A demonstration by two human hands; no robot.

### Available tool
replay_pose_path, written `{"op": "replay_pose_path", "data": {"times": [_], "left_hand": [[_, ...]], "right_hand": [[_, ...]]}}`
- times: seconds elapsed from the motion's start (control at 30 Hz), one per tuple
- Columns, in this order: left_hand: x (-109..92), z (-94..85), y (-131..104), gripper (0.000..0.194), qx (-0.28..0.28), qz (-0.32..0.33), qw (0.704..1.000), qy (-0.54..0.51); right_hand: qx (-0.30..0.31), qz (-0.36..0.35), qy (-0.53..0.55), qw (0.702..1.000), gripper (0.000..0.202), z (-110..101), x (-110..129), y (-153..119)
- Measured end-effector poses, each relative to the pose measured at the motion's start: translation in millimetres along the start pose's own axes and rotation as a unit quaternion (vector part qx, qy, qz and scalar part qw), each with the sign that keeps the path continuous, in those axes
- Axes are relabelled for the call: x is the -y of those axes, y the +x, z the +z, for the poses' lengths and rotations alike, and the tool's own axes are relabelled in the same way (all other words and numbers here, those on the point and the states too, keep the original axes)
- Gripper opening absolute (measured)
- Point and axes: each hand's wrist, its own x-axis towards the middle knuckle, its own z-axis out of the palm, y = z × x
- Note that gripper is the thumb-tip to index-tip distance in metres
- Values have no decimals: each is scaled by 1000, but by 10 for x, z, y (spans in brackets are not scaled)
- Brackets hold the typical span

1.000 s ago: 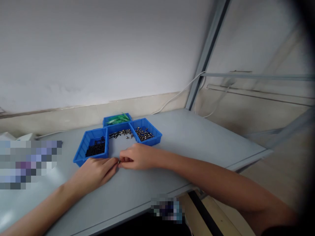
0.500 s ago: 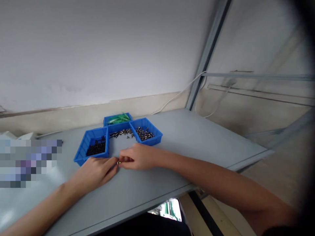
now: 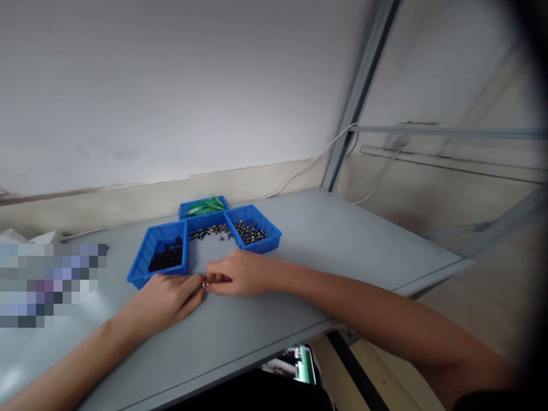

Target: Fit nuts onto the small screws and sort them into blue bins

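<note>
My left hand [image 3: 173, 297] and my right hand [image 3: 233, 274] meet over the grey table, fingertips nearly touching. Between them is a small shiny metal piece [image 3: 206, 284], pinched by the fingers of both hands. Just behind my left hand, a blue bin [image 3: 141, 257] holds black parts [image 3: 166, 258]. Behind my right hand, a second blue bin [image 3: 270, 242] contains metal parts [image 3: 250, 232]. Farther back, green items [image 3: 208, 206] fill a third blue bin [image 3: 183, 211]. Loose black and metal parts [image 3: 214, 229] lie between the bins.
The grey table [image 3: 342, 240] runs back to a wall, with a metal frame post [image 3: 359, 97] at its right rear. A white cable [image 3: 299, 171] crosses near the post. White objects [image 3: 45, 237] and a pixelated area are at the left.
</note>
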Motion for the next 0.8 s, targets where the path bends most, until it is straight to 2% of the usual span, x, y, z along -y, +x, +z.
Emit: {"op": "replay_pose_path", "data": {"times": [0.8], "left_hand": [[3, -2, -1, 29, 3, 5, 1000, 7]], "right_hand": [[8, 9, -9, 1000, 14, -12, 15, 1]]}}
